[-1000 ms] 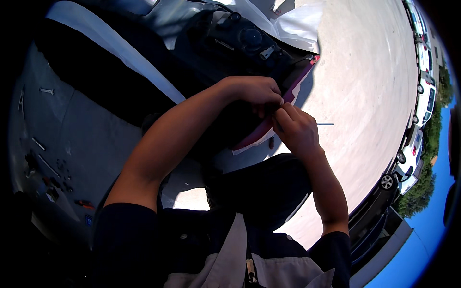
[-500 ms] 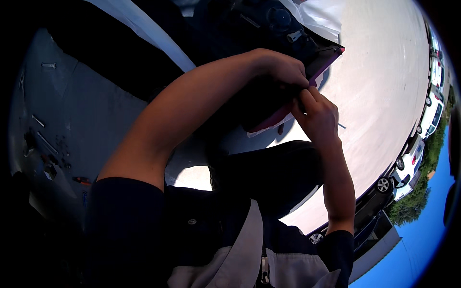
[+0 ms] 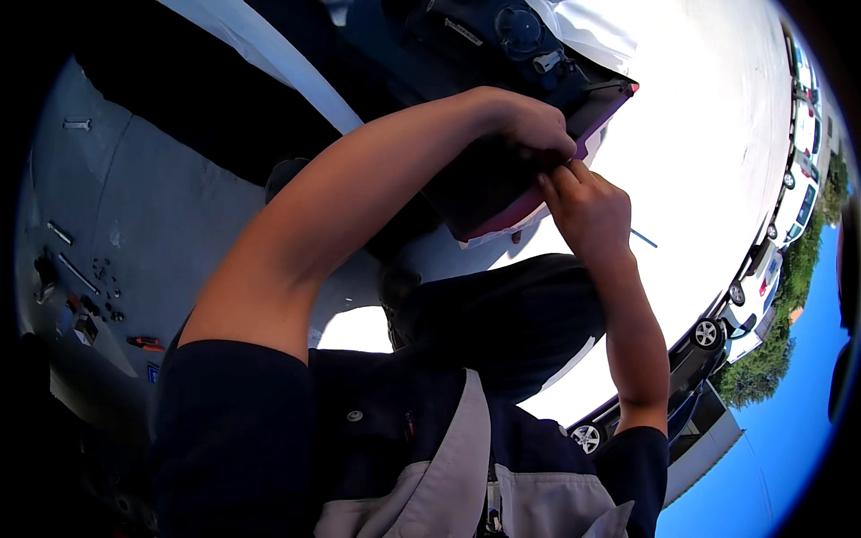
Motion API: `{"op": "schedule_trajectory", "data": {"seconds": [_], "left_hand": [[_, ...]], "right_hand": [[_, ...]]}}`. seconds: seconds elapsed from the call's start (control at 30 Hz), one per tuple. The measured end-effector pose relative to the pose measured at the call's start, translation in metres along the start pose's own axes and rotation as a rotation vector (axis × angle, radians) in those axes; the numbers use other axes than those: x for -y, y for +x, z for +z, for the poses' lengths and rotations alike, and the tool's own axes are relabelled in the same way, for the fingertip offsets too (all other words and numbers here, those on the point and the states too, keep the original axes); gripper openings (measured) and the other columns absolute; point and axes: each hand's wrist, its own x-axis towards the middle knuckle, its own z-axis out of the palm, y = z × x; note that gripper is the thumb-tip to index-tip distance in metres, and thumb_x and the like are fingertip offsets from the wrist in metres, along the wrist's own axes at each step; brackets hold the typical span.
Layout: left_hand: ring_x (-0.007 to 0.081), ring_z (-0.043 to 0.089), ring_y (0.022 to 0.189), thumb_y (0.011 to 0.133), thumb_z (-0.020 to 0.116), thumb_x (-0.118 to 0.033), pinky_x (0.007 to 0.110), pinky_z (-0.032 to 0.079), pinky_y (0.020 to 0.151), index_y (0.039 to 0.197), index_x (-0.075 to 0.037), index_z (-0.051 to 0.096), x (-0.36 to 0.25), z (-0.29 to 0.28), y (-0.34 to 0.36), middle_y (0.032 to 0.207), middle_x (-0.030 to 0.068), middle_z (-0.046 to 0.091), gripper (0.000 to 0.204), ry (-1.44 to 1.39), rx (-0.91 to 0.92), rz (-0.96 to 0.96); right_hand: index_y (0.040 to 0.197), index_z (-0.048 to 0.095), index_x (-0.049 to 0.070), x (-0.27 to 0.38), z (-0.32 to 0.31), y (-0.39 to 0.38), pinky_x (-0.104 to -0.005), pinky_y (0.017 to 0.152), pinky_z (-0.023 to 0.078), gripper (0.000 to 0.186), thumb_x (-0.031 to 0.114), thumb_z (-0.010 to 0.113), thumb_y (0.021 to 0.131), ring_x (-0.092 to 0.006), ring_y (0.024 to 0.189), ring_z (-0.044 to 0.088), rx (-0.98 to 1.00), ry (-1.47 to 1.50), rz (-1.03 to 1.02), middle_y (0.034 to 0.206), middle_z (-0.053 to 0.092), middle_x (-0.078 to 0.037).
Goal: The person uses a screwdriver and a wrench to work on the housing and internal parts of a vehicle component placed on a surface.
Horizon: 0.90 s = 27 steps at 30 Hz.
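Note:
My left hand (image 3: 541, 128) reaches across to the near rim of a large dark panel with a red-purple edge (image 3: 518, 213). Its fingers are bent and closed at that rim. Just below, my right hand (image 3: 587, 208) has its thumb and fingers pinched together, its fingertips meeting those of the left. Whatever they grip between them is too small and too dark to make out. White sheeting (image 3: 592, 36) lies along the panel's far side. On the dark assembly beyond the hands are a round black part (image 3: 519, 31) and a small light-coloured connector-like piece (image 3: 546, 62).
Tools lie on the shaded ground at left: a wrench (image 3: 77, 124), a socket-like metal piece (image 3: 59, 233), a metal bar (image 3: 79, 273) and red-handled pliers (image 3: 145, 343). A thin blue rod (image 3: 644, 238) lies right of my right hand. Parked cars (image 3: 708, 334) line the far right.
Both hands stay at the same rim, with the fingers shifting slightly against each other. The view has moved a little, and the picture is brighter.

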Motion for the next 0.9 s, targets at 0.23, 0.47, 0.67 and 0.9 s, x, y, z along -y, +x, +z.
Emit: {"op": "schedule_trajectory", "data": {"seconds": [0.23, 0.47, 0.67, 0.9], "left_hand": [[0.0122, 0.051, 0.057, 0.091, 0.059, -0.038, 0.029, 0.038, 0.051, 0.094, -0.008, 0.074, -0.004, 0.003, -0.001, 0.077, 0.0009, 0.063, 0.033, -0.041, 0.012, -0.051], [0.0096, 0.049, 0.056, 0.097, 0.057, -0.030, 0.026, 0.041, 0.054, 0.095, -0.004, 0.073, -0.004, 0.003, -0.004, 0.074, 0.0009, 0.061, 0.030, -0.065, 0.017, -0.043], [0.0069, 0.044, 0.053, 0.100, 0.054, -0.026, 0.023, 0.035, 0.050, 0.092, -0.005, 0.072, -0.007, 0.000, -0.011, 0.066, -0.0043, 0.053, 0.029, -0.119, 0.031, -0.044], [0.0082, 0.044, 0.052, 0.099, 0.056, -0.029, 0.025, 0.034, 0.049, 0.088, -0.007, 0.070, -0.011, 0.002, -0.014, 0.063, -0.0032, 0.051, 0.029, -0.108, 0.045, -0.074]], "right_hand": [[0.079, 0.063, 0.008, 0.002, -0.011, -0.005, -0.0316, 0.050, 0.048, 0.025, 0.027, 0.065, 0.095, -0.0192, 0.055, 0.063, 0.118, 0.004, 0.030, 0.066, 0.058, -0.006], [0.082, 0.063, 0.008, -0.001, -0.004, -0.010, -0.0321, 0.051, 0.049, 0.021, 0.026, 0.067, 0.093, -0.0207, 0.055, 0.063, 0.125, 0.031, 0.073, 0.067, 0.058, -0.005], [0.091, 0.062, 0.008, -0.001, -0.010, -0.001, -0.0317, 0.053, 0.050, 0.017, 0.024, 0.070, 0.092, -0.0197, 0.061, 0.064, -0.007, 0.085, -0.018, 0.074, 0.057, -0.005], [0.086, 0.063, 0.009, -0.006, 0.000, -0.006, -0.0324, 0.051, 0.049, 0.013, 0.020, 0.068, 0.091, -0.0211, 0.057, 0.065, -0.004, 0.102, 0.000, 0.069, 0.060, -0.006]]}}
